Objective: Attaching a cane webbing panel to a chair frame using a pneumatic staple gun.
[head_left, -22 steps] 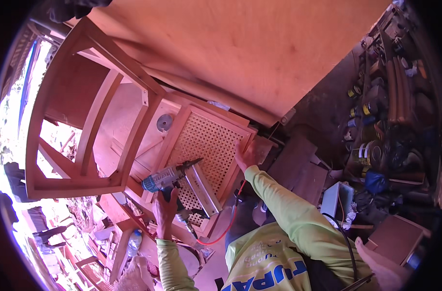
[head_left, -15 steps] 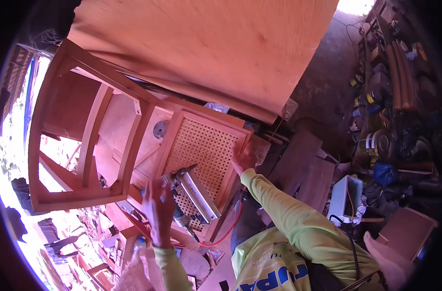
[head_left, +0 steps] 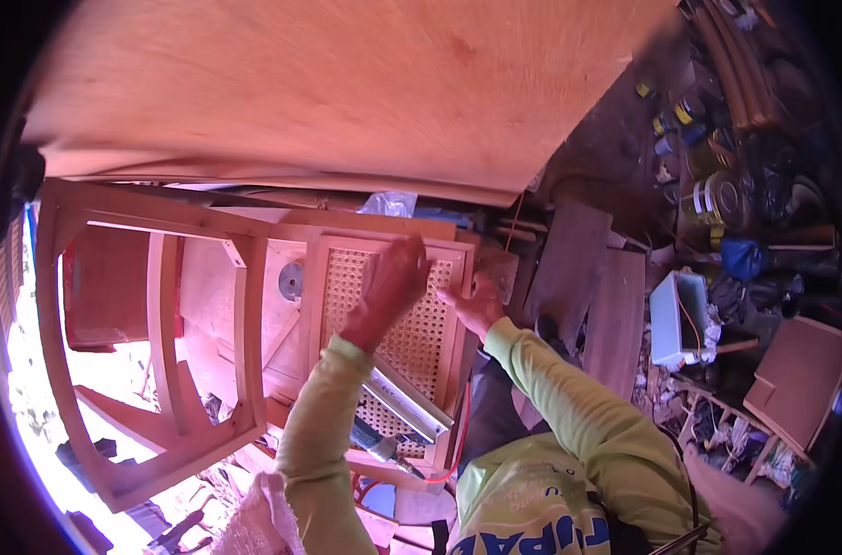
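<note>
A wooden chair frame lies in front of me, its seat frame (head_left: 314,287) filled with a woven cane panel (head_left: 421,347). My left hand (head_left: 391,287) reaches over the cane near the far side of the seat; its fingers are bent away and partly hidden. Beside it my right hand (head_left: 477,303) is at the right rail of the seat, thumb apart from the fingers and nothing visible in it. On the near part of the cane rests an air nail gun (head_left: 410,407) with a long silver magazine. A red hose (head_left: 464,430) runs from it; neither hand touches the gun.
The chair's curved backrest (head_left: 162,333) stretches left. A large plywood panel (head_left: 347,92) stands beyond the seat. On the right are dark boards (head_left: 615,305), a pale blue bin (head_left: 675,319), paint cans (head_left: 719,199) and a brown board (head_left: 800,370). A grey disc (head_left: 291,280) lies left of the seat.
My left hand has left the nail gun's end and moved right and away, over the cane beside my right hand. The right hand stays by the right rail. The view has turned.
</note>
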Available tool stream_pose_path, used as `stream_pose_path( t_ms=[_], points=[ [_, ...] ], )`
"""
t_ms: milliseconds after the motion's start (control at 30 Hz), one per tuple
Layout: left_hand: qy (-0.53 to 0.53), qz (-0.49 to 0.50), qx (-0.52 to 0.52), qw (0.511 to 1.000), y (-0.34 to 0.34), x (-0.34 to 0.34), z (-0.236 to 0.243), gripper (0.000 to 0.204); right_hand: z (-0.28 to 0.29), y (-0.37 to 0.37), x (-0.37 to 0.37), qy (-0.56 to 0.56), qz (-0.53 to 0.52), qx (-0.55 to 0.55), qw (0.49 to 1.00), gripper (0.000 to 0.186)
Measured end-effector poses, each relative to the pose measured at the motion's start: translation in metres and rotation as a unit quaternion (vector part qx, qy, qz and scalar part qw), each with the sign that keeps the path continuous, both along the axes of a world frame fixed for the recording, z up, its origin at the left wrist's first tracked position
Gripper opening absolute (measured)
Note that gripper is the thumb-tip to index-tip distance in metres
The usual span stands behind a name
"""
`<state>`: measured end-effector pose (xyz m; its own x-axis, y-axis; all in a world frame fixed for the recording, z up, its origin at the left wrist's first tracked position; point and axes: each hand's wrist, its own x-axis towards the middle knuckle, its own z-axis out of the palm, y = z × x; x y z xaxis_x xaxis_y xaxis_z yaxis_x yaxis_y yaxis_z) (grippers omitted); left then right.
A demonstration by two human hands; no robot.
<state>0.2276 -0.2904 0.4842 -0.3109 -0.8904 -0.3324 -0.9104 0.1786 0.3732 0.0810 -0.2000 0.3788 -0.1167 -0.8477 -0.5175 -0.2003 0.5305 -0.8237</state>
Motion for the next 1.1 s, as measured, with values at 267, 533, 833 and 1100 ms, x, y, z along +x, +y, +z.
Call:
stream_pose_path(
  t_ms=[267,533,833,1100],
  points=[
    [0.132,0.063,0.125,0.981,0.081,-0.002,-0.039,0.022,0.001,-0.008,0.007,-0.054,-0.053,0.053,0.996,0.028],
    [0.104,0.069,0.051,0.991,0.097,-0.011,-0.049,0.028,-0.003,-0.007,0.002,0.138,0.06,0.038,0.988,0.055],
    [0.062,-0.14,-0.153,0.976,0.018,0.019,-0.017,0.034,-0.005,-0.005,-0.001,0.071,0.089,0.017,0.993,0.073],
    [0.211,0.015,-0.095,0.973,0.063,0.011,-0.04,0.016,-0.019,0.007,0.015,0.194,0.001,-0.181,0.964,0.056]
  ],
)
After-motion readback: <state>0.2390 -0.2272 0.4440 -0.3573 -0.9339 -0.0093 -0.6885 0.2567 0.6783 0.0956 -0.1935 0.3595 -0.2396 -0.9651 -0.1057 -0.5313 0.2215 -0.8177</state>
